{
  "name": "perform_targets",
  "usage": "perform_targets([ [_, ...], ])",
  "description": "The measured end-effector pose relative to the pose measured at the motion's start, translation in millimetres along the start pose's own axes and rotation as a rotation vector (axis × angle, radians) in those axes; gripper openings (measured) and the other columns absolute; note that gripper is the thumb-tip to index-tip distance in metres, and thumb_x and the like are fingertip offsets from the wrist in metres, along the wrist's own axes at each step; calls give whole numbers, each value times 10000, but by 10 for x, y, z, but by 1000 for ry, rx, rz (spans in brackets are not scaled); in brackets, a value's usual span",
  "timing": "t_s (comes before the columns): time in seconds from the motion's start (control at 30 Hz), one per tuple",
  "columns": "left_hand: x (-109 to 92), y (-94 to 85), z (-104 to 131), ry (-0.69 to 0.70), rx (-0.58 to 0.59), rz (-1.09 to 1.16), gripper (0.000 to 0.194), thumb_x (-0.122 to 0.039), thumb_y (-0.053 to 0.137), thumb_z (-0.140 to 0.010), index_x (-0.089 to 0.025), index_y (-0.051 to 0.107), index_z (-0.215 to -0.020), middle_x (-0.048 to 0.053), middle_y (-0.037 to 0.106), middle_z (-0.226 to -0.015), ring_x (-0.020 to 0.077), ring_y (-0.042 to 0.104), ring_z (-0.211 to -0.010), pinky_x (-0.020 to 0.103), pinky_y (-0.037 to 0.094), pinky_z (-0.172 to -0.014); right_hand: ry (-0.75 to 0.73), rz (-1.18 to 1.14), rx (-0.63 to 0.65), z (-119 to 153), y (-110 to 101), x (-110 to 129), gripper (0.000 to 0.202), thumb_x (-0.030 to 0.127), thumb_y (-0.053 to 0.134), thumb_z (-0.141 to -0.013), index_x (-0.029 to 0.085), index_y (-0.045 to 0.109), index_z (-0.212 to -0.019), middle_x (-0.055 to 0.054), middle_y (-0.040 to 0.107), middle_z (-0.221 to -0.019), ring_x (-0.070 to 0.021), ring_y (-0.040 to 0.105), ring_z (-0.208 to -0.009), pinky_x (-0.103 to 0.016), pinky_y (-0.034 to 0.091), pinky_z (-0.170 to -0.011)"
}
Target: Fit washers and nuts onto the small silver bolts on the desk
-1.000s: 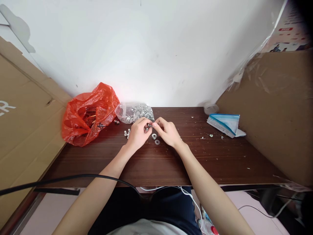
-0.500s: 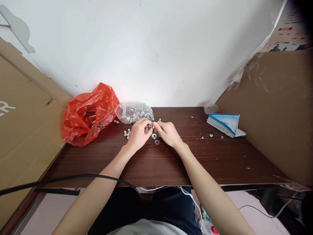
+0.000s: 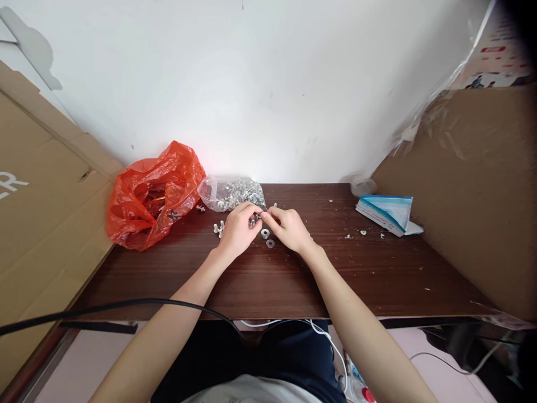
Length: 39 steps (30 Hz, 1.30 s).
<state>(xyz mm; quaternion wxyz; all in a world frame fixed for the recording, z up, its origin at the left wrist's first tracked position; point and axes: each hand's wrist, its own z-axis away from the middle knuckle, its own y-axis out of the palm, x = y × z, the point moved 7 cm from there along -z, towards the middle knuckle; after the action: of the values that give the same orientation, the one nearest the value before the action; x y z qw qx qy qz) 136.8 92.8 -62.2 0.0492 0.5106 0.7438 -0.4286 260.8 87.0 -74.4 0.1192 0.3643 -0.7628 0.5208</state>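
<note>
My left hand (image 3: 239,228) is closed, with thumb and fingers pinching a small silver bolt (image 3: 258,216). The fingertips of my right hand (image 3: 290,228) meet them, closed on the bolt's other end; any small part between the fingers is hidden. Just below the fingertips, flat metal washers (image 3: 265,233) lie on the table, with another washer (image 3: 271,244) slightly nearer me. Several loose bolts (image 3: 216,228) stand to the left of my left hand. Behind it, a clear plastic bag (image 3: 232,195) full of small metal hardware rests against the wall.
On the brown table (image 3: 235,296), a red plastic bag (image 3: 155,196) sits at the back left. A blue-and-white packet (image 3: 386,212) and a clear cup (image 3: 362,185) are at the right. Cardboard panels (image 3: 474,196) flank both sides. A black cable (image 3: 126,303) crosses my left forearm.
The right fingertips have closed further over the bolt, so less of it shows between my hands. Both hands stay in nearly the same place.
</note>
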Motion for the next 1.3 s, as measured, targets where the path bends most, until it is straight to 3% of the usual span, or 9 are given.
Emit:
perform_targets([
  [0.17, -1, 0, -1, 2, -8, -9, 100, -86, 576, -801, -170, 606, -845, 27, 602, -846, 124, 539, -702, 230, 458, -596, 32, -10, 10, -2, -5, -9, 443, 501, 337, -964, 203, 524, -694, -3, 548, -574, -144, 486, -535, -245, 312, -558],
  [0.37, -3, -35, -12, -26, -8, 21, 124, -72, 582, -791, -172, 624, -852, 19, 608, -863, 110, 547, -687, 220, 457, -595, 31, -46, 26, 7, -7, 25, 262, 468, 491, -910, 218, 559, -875, 34, 563, -578, -133, 472, -511, -233, 308, -553],
  [0.73, 2, -6, -2, -9, -13, -5, 98, -76, 586, -789, -168, 613, -812, -5, 573, -715, 103, 497, -612, 225, 435, -585, 22, -8, 24, -5, 17, -6, 486, 483, 328, -971, 198, 464, -601, -3, 516, -541, -139, 462, -517, -248, 297, -554],
  [0.97, 0, -53, -10, -16, -42, 26, 85, -98, 592, -794, -172, 622, -822, 7, 613, -755, 102, 525, -615, 219, 449, -577, -1, -68, 89, 22, 25, 72, 256, 459, 407, -950, 232, 523, -925, 51, 515, -551, -145, 458, -510, -230, 298, -548],
  [1.3, -43, -27, -12, 31, -39, 33, 117, -67, 566, -792, -162, 619, -834, 6, 588, -724, 102, 522, -606, 216, 462, -570, 36, -24, 82, 7, 63, -10, 477, 518, 251, -978, 215, 451, -670, 9, 467, -563, -153, 454, -538, -249, 297, -556],
])
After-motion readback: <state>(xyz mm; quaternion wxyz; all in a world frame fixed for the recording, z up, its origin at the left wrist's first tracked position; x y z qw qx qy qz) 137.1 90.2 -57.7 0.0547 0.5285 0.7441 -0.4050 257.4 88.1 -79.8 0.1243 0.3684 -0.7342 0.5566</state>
